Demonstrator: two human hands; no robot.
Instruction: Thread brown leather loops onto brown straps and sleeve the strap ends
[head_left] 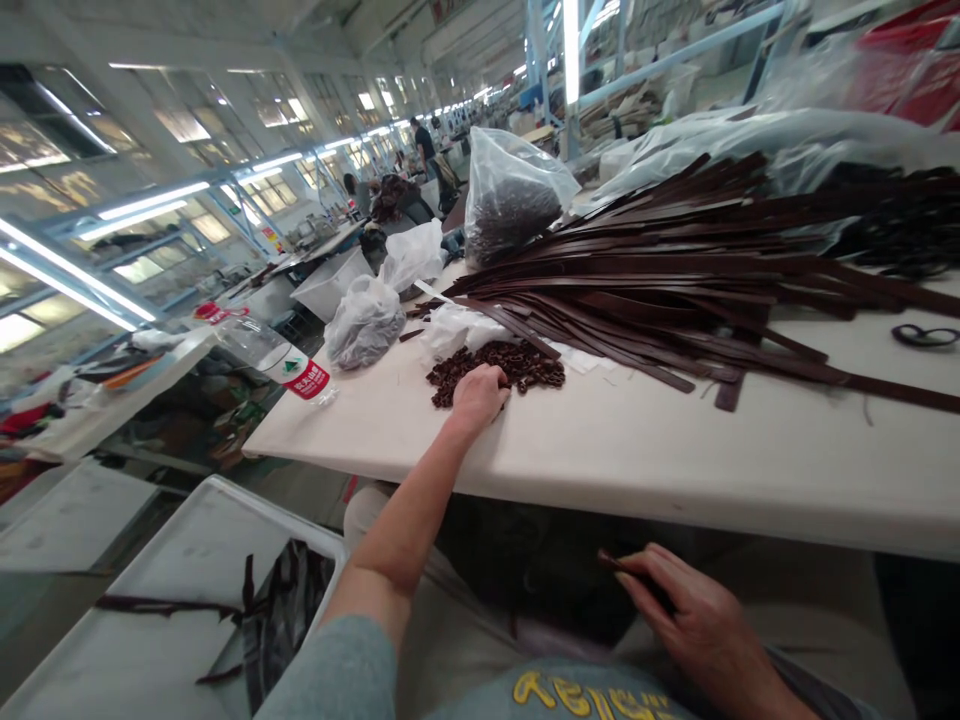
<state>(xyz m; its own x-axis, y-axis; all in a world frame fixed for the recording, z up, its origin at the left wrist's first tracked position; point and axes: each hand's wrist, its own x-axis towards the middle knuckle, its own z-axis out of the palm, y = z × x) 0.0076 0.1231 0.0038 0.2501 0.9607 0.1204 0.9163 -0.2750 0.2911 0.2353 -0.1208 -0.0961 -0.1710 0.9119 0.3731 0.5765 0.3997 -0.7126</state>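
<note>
My left hand (480, 396) reaches onto the table at the front edge of a pile of small dark brown loops (536, 368). Its fingers are pinched together, and what lies between them is too small and hidden to make out. Low in front of my body, below the table edge, my right hand (694, 605) is closed around a dark brown leather strap (609, 559). Only the strap's end shows past the fingertips; the rest is hidden by the hand. Beyond the loops, many long brown leather straps (600, 270) lie fanned across the table.
The white table (600, 450) also bears a plastic bottle (289, 365), a knotted plastic bag (365, 322) and a larger clear bag (514, 195) with dark contents. A black cord loop (924, 335) lies at right. A white bin (161, 545) with dark strips stands at lower left.
</note>
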